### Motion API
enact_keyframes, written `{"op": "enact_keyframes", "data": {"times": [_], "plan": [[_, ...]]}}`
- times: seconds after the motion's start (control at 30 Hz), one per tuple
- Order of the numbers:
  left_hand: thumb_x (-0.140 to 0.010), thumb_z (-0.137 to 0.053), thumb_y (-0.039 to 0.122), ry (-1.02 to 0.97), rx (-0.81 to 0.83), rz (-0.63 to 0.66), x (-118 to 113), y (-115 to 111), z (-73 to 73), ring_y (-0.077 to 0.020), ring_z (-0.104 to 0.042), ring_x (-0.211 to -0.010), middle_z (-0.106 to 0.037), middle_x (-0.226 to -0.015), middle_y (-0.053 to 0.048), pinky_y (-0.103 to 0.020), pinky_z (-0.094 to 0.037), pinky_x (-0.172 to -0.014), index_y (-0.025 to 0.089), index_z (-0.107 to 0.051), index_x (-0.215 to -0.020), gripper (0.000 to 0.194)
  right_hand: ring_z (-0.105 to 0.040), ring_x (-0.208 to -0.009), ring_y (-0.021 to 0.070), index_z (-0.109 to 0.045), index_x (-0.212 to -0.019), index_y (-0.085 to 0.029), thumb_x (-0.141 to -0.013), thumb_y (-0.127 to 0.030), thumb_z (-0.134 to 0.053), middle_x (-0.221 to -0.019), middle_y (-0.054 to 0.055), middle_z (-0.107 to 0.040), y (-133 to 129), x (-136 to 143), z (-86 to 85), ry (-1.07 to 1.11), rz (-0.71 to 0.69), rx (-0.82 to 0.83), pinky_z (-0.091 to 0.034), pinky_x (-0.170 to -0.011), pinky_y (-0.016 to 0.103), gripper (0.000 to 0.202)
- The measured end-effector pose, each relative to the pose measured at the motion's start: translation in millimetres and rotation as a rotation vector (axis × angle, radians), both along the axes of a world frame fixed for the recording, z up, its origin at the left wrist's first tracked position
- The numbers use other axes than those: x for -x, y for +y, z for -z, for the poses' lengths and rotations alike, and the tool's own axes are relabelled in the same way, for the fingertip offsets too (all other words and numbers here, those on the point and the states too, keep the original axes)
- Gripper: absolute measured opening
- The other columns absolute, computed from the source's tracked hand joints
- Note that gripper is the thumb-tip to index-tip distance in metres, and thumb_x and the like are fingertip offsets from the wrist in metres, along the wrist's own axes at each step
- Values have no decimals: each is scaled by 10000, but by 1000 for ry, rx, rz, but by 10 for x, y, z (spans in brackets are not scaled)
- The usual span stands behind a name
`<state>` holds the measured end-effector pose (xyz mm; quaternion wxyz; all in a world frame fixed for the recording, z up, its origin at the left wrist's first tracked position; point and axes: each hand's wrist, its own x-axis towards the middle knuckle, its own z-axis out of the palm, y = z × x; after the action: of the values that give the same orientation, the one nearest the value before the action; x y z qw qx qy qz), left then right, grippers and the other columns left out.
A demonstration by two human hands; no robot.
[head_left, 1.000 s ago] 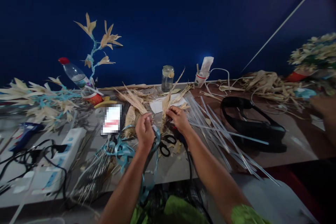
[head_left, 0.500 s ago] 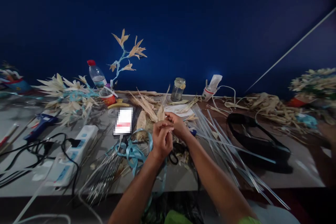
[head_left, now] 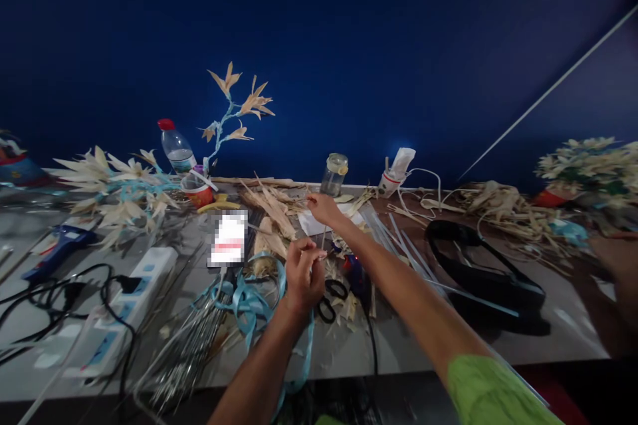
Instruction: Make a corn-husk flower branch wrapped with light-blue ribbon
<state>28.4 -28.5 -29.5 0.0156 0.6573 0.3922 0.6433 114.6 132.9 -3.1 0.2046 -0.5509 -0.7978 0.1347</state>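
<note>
My left hand is closed in a pinch on a thin pale stick, which stands nearly upright above the fingertips. Farther forward, my right hand reaches over a white paper, its fingers drawn together; whatever they hold, if anything, is too small to make out. Dried husks lie just left of it. Below my left hand a light-blue ribbon is heaped in loops. Black-handled scissors and a dark blue and red tool lie right of that hand.
A bundle of wires, a phone with blurred screen and a power strip lie left. At the back stand a glass jar and a husk-flower branch. Clear sticks and a black headband-like object are right.
My hands were together at an upright husk piece; now they are apart. My right hand has moved forward, uncovering the thin stick in my left hand. The view has shifted slightly.
</note>
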Motion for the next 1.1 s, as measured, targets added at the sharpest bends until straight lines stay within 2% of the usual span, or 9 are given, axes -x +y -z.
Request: {"op": "enact_keyframes", "data": {"times": [0.2, 0.33, 0.43, 0.6, 0.73, 0.83, 0.9, 1.03, 1.1], "plan": [[-731, -457, -1, 4, 22, 25, -4, 7, 20, -128, -507, -779, -507, -855, -46, -271, -437, -677, 177, -524, -849, 224, -562, -998, 216, -622, -1057, -145, -841, -234, -403, -1082, 128, -622, 517, 242, 69, -120, 8, -93, -404, -853, 299, 321], [-727, -454, -16, 23, 91, 55, -2, -27, 13, -136, -496, -792, -506, -855, -48, -290, -426, -697, 179, -510, -864, 244, -494, -1070, 228, -610, -1069, -128, -846, -232, -403, -1132, 139, -580, 799, 453, 147, -195, -45, -140, -362, -902, 309, 322], [-724, -446, -23, 26, 113, 60, 5, -45, 18, -144, -489, -814, -509, -874, -57, -298, -419, -705, 178, -501, -887, 265, -476, -1056, 231, -616, -1041, -140, -836, -208, -414, -1105, 135, -580, 974, 625, 212, -250, -89, -138, -364, -878, 313, 296], [-706, -443, -38, 43, 118, 73, 17, -41, 27, -146, -472, -809, -506, -867, -56, -304, -409, -704, 178, -494, -909, 302, -433, -1070, 242, -608, -1017, -142, -834, -159, -390, -1104, 149, -554, 1135, 826, 311, -316, -125, -131, -342, -877, 348, 285], [-698, -449, -50, 36, 131, 61, 13, -28, 26, -145, -477, -811, -504, -863, -59, -294, -410, -693, 172, -496, -897, 302, -421, -1079, 236, -617, -991, -136, -833, -140, -384, -1130, 159, -529, 1135, 812, 313, -326, -110, -132, -328, -885, 353, 281], [-694, -450, -60, 45, 126, 27, 5, -12, 27, -139, -484, -795, -508, -850, -55, -282, -415, -685, 173, -505, -883, 305, -418, -1087, 246, -636, -943, -140, -829, -190, -419, -1125, 156, -529, 1122, 747, 225, -303, -49, -130, -330, -886, 351, 249], [-702, -447, -55, 35, 125, 3, 2, 2, 33, -137, -493, -787, -513, -843, -54, -277, -420, -679, 174, -511, -878, 296, -458, -1038, 236, -635, -936, -142, -829, -238, -434, -1109, 152, -535, 1117, 692, 105, -276, 11, -119, -359, -842, 326, 247], [-733, -440, -20, 3, 119, -29, 11, 40, 50, -140, -513, -789, -526, -844, -58, -277, -436, -681, 177, -520, -857, 246, -536, -843, 166, -596, -996, -149, -867, -280, -355, -1036, 113, -573, 1022, 495, -286, -191, 76, -138, -385, -717, 252, 303], [-748, -444, 8, -33, 113, -47, 25, 59, 49, -151, -530, -809, -531, -843, -62, -291, -446, -700, 177, -528, -858, 218, -535, -753, 151, -595, -949, -138, -866, -276, -335, -908, 84, -606, 857, 333, -505, -20, 64, -165, -377, -674, 240, 305]]}}
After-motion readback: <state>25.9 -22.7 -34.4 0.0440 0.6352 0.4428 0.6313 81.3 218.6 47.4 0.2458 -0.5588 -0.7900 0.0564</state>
